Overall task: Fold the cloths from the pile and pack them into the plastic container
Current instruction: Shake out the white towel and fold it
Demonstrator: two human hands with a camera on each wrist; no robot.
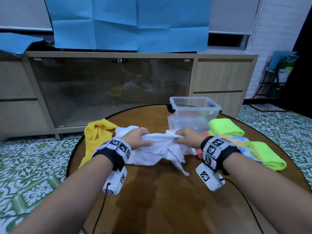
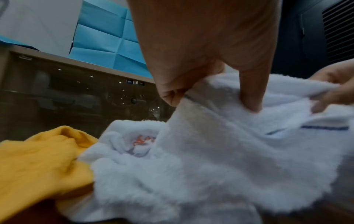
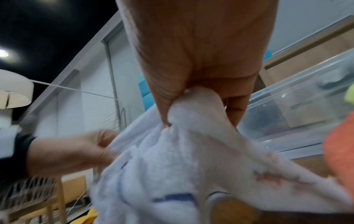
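A white terry cloth [image 1: 157,149] with a thin blue stripe is bunched between both hands above the round wooden table [image 1: 168,200]. My left hand [image 1: 140,138] pinches its upper edge, thumb and fingers curled into the fabric [image 2: 220,136]. My right hand [image 1: 184,138] pinches the same edge a little to the right, the cloth [image 3: 172,166] hanging below it. The clear plastic container [image 1: 195,114] stands just behind my right hand and looks bare inside. A yellow cloth [image 1: 96,137] lies crumpled to the left, touching the white one.
Neon green cloths [image 1: 226,129] and a flower-patterned cloth [image 1: 239,146] lie right of my right wrist, with an orange cloth [image 1: 200,152] under it. A low cabinet [image 1: 118,92] with glass doors stands beyond the table. The floor is green patterned tile [image 1: 33,166].
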